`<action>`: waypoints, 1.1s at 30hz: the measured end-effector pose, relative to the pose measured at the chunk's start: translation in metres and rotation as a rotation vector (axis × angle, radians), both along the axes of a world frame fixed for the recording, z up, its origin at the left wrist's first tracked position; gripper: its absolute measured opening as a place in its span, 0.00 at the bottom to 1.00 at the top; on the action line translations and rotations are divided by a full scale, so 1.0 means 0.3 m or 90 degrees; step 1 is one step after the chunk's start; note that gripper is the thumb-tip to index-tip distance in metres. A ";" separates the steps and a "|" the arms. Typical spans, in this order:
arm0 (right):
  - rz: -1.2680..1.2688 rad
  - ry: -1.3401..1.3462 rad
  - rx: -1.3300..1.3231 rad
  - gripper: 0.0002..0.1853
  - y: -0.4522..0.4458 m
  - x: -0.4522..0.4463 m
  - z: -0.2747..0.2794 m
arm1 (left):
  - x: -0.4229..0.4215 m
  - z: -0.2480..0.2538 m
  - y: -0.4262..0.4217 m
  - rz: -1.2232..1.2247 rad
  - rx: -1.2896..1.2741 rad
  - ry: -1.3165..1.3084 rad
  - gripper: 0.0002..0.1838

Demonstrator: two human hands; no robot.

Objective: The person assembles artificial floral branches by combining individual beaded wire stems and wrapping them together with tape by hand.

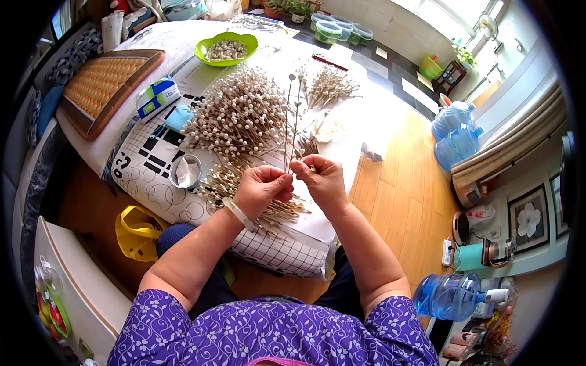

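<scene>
Two thin dark stems (287,128) with small round tips stand upright above my fingers. My left hand (264,188) is closed in a pinch around the lower end of a stem. My right hand (322,182) pinches beside it, at the foot of the other stem; the exact grip is partly hidden. Behind and left of my hands spreads a large bunch of dried stems with white bead-like buds (241,110). More thin stems with pale tips (229,183) lie under and beside my left hand. A smaller bunch (329,85) lies farther back on the right.
On the bed-like covered surface (137,183) are a green bowl (202,51) of white buds, a tissue pack (159,97), a light blue object (179,118) and a small tub (175,173) with white material. A yellow bag (135,238) is at lower left; water bottles (456,146) stand right.
</scene>
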State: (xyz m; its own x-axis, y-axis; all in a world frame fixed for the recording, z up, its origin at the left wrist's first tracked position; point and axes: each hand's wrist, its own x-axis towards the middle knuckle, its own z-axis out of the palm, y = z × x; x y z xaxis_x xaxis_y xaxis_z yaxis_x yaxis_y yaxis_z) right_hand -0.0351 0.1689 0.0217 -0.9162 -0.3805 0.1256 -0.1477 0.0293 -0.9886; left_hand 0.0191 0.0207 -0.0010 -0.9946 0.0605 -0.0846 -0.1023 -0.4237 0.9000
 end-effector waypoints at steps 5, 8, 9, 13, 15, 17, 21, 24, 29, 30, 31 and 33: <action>0.016 0.072 -0.024 0.07 -0.012 -0.001 -0.009 | 0.003 0.002 -0.001 -0.007 0.003 0.009 0.07; 0.057 0.031 -0.037 0.07 -0.007 -0.003 -0.002 | 0.005 0.001 0.001 -0.010 0.008 0.019 0.07; 0.056 0.032 -0.037 0.07 -0.006 -0.004 -0.004 | 0.005 0.000 0.001 -0.012 0.008 0.026 0.07; 0.066 0.035 -0.037 0.06 -0.002 0.002 0.006 | 0.003 0.001 -0.006 -0.033 0.006 0.012 0.07; 0.065 0.047 -0.031 0.06 0.000 0.005 0.006 | 0.003 0.006 -0.008 -0.045 0.010 0.001 0.07; 0.067 0.073 -0.039 0.06 0.000 0.003 -0.007 | 0.002 0.005 -0.009 -0.052 0.007 -0.005 0.08; 0.070 0.071 -0.036 0.06 0.001 0.001 -0.002 | 0.002 0.010 -0.010 -0.067 -0.013 -0.002 0.08; 0.091 0.076 -0.022 0.05 0.004 -0.022 -0.018 | 0.001 0.002 -0.009 -0.044 -0.023 0.033 0.08; -0.031 0.034 -0.177 0.07 0.116 -0.105 0.067 | -0.007 0.038 -0.057 0.045 -0.041 0.060 0.07; -0.107 0.036 -0.130 0.06 0.138 -0.132 0.064 | -0.013 0.035 -0.068 0.055 -0.041 0.061 0.07; -0.152 0.054 -0.066 0.06 0.156 -0.162 0.035 | -0.017 0.032 -0.075 0.066 -0.041 0.062 0.07; -0.151 0.063 0.147 0.07 0.198 -0.212 -0.051 | -0.018 0.040 -0.083 0.073 -0.051 0.069 0.07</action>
State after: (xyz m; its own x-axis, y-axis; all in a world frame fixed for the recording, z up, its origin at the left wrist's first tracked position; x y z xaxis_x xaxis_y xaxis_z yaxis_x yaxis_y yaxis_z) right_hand -0.0987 0.2284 0.0063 -0.9700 -0.1879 0.1540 -0.2054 0.2959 -0.9329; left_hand 0.0137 -0.0041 0.0110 -0.9982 -0.0557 0.0238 0.0420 -0.3540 0.9343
